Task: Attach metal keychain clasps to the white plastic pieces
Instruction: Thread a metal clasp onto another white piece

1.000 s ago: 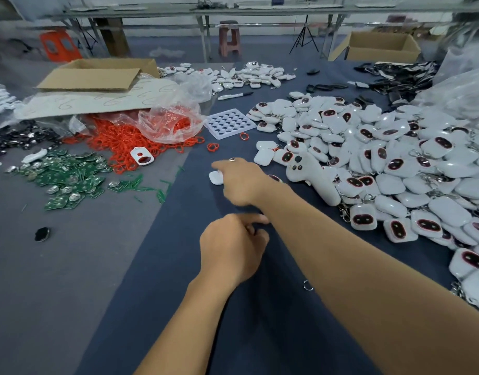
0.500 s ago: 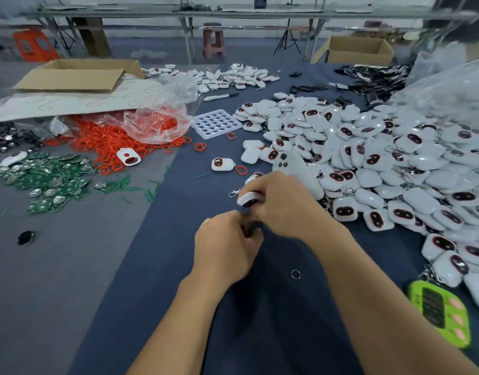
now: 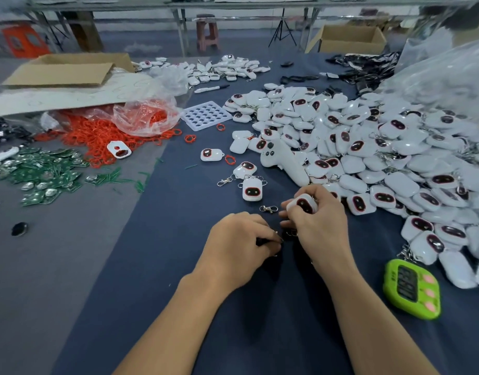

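Head view: a green timer [image 3: 411,289] lies on the dark blue cloth [image 3: 165,280], and everything here is placed from it.

Left of the timer and a little beyond it, the right hand [image 3: 318,226] grips a white piece [image 3: 303,204]. Its fingers and thumb are curled round the shell, and the dark oval face points up. Further left, close beside that hand, the left hand [image 3: 241,242] hangs low over the cloth. Its fingertips are pressed together on a small metal bit [image 3: 276,234]. The bit is too hidden to tell whether it is a ring or a clasp.

Beyond the hands, still left of the timer, a loose clasp [image 3: 268,209] lies on the cloth just beside the held piece. Past it lie two finished pieces [image 3: 251,189] with metal hardware on them, touching each other.

Beyond the timer, and also to its right, spreads the big pile [image 3: 381,147] of white pieces, its nearest ones just beside the timer. A white controller [image 3: 281,163] rests against the pile's left edge.

Far beyond and left of the timer sits a white tray [image 3: 195,128] with round holes. Further left is a heap of orange rings [image 3: 97,136], partly under a clear bag. Nearer than those, well left of the timer, green boards [image 3: 43,174] are scattered on grey cloth.
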The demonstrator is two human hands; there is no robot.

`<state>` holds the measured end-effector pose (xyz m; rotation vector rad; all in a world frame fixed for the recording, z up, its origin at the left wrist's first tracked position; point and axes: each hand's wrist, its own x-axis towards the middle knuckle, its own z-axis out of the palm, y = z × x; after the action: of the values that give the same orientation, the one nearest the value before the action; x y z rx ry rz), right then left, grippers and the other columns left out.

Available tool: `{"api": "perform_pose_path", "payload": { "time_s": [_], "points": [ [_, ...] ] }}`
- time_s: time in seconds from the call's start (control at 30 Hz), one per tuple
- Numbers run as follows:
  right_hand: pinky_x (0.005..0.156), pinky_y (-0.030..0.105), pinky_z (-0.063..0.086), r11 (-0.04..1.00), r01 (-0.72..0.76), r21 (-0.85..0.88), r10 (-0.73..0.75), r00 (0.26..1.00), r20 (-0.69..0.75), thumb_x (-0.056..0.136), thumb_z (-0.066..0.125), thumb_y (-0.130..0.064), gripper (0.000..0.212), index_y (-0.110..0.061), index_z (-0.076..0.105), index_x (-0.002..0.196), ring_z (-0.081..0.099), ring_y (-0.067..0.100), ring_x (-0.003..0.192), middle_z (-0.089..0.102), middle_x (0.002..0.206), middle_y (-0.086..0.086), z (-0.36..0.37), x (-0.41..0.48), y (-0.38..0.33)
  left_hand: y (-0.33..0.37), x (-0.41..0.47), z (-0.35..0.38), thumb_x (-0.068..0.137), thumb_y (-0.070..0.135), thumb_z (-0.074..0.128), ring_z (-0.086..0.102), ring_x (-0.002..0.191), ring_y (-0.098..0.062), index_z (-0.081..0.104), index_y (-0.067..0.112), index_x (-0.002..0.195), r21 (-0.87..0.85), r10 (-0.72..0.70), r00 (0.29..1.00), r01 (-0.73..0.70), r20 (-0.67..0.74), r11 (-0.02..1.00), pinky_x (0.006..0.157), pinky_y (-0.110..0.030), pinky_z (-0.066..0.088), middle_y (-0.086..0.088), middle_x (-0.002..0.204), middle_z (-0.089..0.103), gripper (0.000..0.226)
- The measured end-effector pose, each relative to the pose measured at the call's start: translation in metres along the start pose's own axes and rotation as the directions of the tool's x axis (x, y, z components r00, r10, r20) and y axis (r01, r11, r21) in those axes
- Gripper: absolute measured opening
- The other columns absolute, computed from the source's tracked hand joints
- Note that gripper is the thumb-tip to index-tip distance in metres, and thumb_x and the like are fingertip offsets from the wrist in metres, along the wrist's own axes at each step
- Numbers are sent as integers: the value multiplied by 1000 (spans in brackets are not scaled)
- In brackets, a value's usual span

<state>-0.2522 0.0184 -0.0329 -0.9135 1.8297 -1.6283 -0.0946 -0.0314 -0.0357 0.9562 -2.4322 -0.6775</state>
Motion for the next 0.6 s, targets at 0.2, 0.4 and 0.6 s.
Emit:
{"api": "perform_pose_path", "payload": {
  "time_s": [0.2, 0.4, 0.6],
  "points": [
    [63, 33, 64, 1000, 19, -2, -19, 1000, 1, 79, 59, -16, 20, -36, 61, 83, 77, 16, 71, 78, 85, -8, 0, -3, -1, -3, 4, 1, 90, 29, 75, 52, 88, -4, 78, 36, 88, 23, -160, 979, 164, -127, 986, 80, -29, 46, 19, 89, 65, 8],
    [62, 30, 62, 1000, 15, 10, -15, 1000, 14, 72, 60, -19, 20, -35, 63, 83, 76, 17, 75, 77, 84, -7, -1, -2, -1, -3, 5, -1, 87, 32, 74, 51, 98, -3, 76, 47, 105, 42, -200, 970, 207, -135, 977, 80, -27, 44, 23, 97, 64, 23],
    [63, 43, 64, 999, 29, -41, -28, 999, 35, 71, 61, -16, 19, -32, 62, 82, 73, 18, 67, 77, 83, -8, -2, -4, -2, 0, 6, -2, 80, 58, 73, 46, 92, 0, 72, 53, 98, 121, -202, 973, 215, -114, 969, 67, -19, 32, 22, 91, 61, 18]
  ]
}}
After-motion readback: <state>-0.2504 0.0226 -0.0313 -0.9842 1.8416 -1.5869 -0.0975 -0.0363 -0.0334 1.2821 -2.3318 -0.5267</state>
